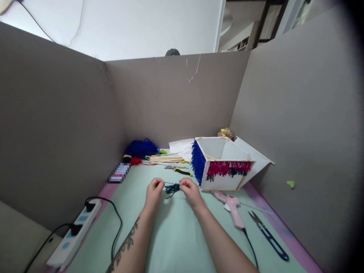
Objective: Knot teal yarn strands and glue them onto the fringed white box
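Over the middle of the pale green table, a small bunch of dark blue yarn hangs between my two hands. My left hand pinches the end of a thin dark strand at its left side. With closed fingers, my right hand holds the right end of the bunch. Just beyond my right hand stands a white box-like frame, with blue yarn fringe on its left side and crimson and dark fringe along its front top edge.
A pink glue gun and dark thread snips lie at the right. Yellow-black pliers, wooden sticks and blue yarn are at the back. A power strip sits at the left. Grey panels surround the table.
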`<state>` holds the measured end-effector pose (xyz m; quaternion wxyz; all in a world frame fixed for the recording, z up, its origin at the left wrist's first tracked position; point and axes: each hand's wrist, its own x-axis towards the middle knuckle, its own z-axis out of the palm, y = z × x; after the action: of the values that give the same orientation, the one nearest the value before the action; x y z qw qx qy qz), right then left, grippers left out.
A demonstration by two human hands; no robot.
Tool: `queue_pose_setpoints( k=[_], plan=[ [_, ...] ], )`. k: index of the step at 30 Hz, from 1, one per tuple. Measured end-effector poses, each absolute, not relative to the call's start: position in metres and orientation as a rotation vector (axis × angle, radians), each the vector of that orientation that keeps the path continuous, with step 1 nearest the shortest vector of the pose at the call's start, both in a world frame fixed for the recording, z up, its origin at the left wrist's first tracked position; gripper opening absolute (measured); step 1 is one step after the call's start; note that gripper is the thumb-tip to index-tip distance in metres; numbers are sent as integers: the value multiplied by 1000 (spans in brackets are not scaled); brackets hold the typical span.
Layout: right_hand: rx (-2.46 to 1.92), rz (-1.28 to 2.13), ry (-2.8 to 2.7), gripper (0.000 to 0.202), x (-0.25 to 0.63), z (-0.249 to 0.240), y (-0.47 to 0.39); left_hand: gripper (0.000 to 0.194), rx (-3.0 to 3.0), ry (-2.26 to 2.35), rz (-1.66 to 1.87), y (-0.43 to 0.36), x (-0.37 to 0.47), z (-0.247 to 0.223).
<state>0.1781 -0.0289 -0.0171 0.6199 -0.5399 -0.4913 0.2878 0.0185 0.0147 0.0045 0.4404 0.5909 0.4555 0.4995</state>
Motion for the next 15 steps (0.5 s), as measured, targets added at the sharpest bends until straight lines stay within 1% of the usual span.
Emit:
queue_pose_setpoints(
  k=[4,7,11,15],
  plan=[
    [-1437,410,-1217,9,185,-20,-27,15,1747,1236,1202,16,20,-2],
    [-1595,263,-1339,13,189,-23,-25,16,2006,1401,1049,14,21,-5],
    [-1748,214,-1449,16,190,-30,-20,19,2177,1501,849,13,22,-8],
    [-1814,205,-1456,16,189,-35,-19,19,2187,1560,774,17,21,-14]
  ],
)
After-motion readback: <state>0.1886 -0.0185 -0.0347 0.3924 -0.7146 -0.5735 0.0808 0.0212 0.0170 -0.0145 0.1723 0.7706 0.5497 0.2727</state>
